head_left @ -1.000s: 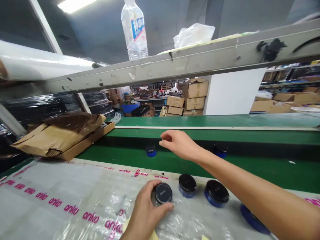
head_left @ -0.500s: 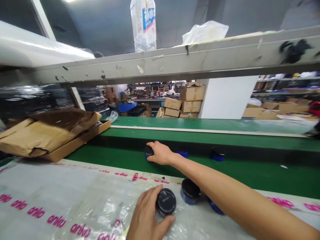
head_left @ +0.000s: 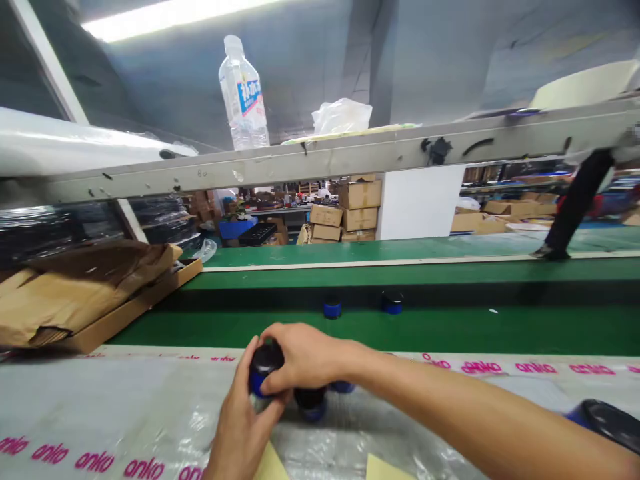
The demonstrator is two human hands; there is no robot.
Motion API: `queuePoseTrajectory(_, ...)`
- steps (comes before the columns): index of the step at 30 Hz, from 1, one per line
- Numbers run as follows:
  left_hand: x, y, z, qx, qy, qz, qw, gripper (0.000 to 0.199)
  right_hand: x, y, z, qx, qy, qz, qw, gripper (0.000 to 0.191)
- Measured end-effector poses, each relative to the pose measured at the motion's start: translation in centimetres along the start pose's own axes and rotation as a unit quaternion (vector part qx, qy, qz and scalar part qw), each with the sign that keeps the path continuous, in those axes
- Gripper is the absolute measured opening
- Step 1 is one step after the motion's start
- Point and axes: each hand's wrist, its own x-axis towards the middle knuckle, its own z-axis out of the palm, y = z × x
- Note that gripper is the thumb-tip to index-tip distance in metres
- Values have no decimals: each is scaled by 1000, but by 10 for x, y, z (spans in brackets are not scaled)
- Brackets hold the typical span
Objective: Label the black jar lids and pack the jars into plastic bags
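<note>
A small blue jar with a black lid [head_left: 266, 363] stands over the plastic-covered work surface, between my two hands. My right hand [head_left: 307, 357] grips it from the right and above, thumb in front and fingers behind. Around its left side curves my left hand [head_left: 245, 413], the index finger and thumb at the jar. Close by, under my right wrist, is another dark-lidded blue jar [head_left: 311, 405]. Part of a further blue jar [head_left: 343, 387] shows behind my right forearm, which hides the rest.
Two blue jars [head_left: 332, 308] [head_left: 393, 303] stand on the green belt [head_left: 440, 333]. A larger dark-lidded blue container [head_left: 607, 423] is at the right edge. Brown paper [head_left: 90, 287] fills a cardboard tray at left. A beam [head_left: 280, 163] carrying a bottle [head_left: 244, 100] crosses overhead.
My right hand has brought a jar from the belt back to the near surface. My left hand has left the jar it held and joined on this one. The view has swung right.
</note>
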Motion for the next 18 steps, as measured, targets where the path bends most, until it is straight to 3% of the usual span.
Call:
queuePoseTrajectory(2, 1, -2, -1, 25, -1, -19, 1000, 78, -10, -1, -2, 0, 3, -1, 1000, 80)
queuePoseTrajectory(6, 8, -10, -6, 95, 41, -68, 992, 78, -35, 21, -18, -87, 75, -5, 993, 69)
queuePoseTrajectory(10, 16, -19, -9, 163, 11, -87, 983, 68, -67, 46, -23, -135, 12, 1, 991, 49)
queuePoseTrajectory(12, 16, -23, -9, 202, 9, -87, 976, 64, -79, 54, -25, -151, 19, 8, 988, 43)
queuePoseTrajectory(15, 14, -30, -10, 223, 10, -76, 972, 65, -85, 69, -43, -157, 61, 68, 983, 43)
queuePoseTrajectory(18, 14, -38, -13, 239, -24, -42, 970, 64, -75, 96, -71, -164, 103, 150, 970, 45)
